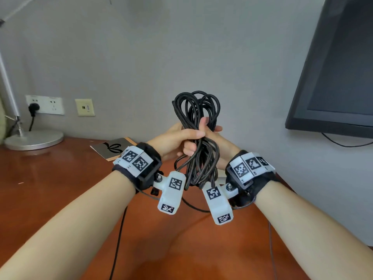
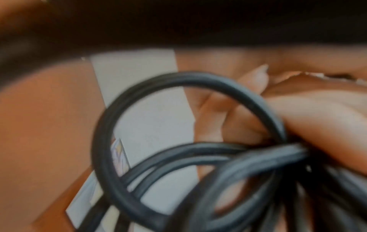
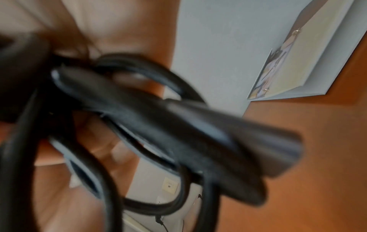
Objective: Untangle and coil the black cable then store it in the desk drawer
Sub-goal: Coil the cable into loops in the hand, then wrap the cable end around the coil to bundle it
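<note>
Head view takes in my wooden desk, with a dark monitor up on the right wall, a lamp base at far left and a booklet beyond my wrists. Above the desk, my left hand wraps thumb and fingers round the middle of the black cable, bundled upright in loops. My right hand sits behind the bundle, its fingers curled round it.

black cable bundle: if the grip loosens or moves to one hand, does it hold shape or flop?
Likely floppy: the black cable keeps its loops only where the left hand and right hand grip its middle; the lower loops droop. It would probably spring apart, since nothing visibly ties it. The smooth-looking jacket may let single strands slip out.
</note>
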A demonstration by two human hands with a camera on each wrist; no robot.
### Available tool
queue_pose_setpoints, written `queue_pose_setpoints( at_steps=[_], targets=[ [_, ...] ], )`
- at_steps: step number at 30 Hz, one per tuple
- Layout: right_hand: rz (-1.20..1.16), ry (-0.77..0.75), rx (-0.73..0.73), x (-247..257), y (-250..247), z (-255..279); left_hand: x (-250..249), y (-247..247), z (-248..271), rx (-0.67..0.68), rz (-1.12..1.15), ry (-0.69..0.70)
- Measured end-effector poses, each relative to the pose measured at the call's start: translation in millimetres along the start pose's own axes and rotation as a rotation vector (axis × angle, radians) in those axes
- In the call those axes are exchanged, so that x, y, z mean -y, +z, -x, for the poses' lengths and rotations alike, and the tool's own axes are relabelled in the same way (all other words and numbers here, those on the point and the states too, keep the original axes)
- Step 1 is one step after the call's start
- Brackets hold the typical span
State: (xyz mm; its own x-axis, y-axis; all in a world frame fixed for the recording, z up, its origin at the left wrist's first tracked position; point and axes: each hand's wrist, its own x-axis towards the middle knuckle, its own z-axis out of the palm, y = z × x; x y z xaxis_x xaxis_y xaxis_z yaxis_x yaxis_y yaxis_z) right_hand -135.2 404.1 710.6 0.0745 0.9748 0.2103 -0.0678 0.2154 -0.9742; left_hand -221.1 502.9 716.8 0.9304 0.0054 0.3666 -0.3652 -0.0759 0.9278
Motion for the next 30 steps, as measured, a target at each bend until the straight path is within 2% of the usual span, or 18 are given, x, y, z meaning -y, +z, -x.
queue_pose_setpoints(
  at_steps=[2,4,6,10,16,19,22,27,30],
  targets=[
    [0.001,0.004,0.045,2,-1,3,-1,2,-1,0.022,-0.01,0.022],
    [0.051,0.025,0.075,4,-2,4,2,1,-3,-0.017,-0.017,0.027],
    [0.098,0.055,0.088,4,-4,4,3,1,-5,-0.069,-0.05,-0.004],
    [0.065,0.107,0.14,2,-8,7,6,2,-5,-0.065,-0.076,-0.028],
    [0.271,0.145,0.019,5,-11,6,7,7,-6,-0.204,-0.055,0.018],
    [0.239,0.074,-0.107,10,-21,16,9,-1,-7,-0.288,0.099,0.1],
    [0.231,0.057,-0.372,0,-38,19,13,-16,-11,-0.458,0.213,0.12],
    [0.344,0.095,-0.62,-30,-28,8,19,-23,-20,-0.753,0.111,0.18],
    [0.406,0.016,-0.851,-40,-24,-2,26,-28,-22,-0.886,0.021,0.238]
  ],
)
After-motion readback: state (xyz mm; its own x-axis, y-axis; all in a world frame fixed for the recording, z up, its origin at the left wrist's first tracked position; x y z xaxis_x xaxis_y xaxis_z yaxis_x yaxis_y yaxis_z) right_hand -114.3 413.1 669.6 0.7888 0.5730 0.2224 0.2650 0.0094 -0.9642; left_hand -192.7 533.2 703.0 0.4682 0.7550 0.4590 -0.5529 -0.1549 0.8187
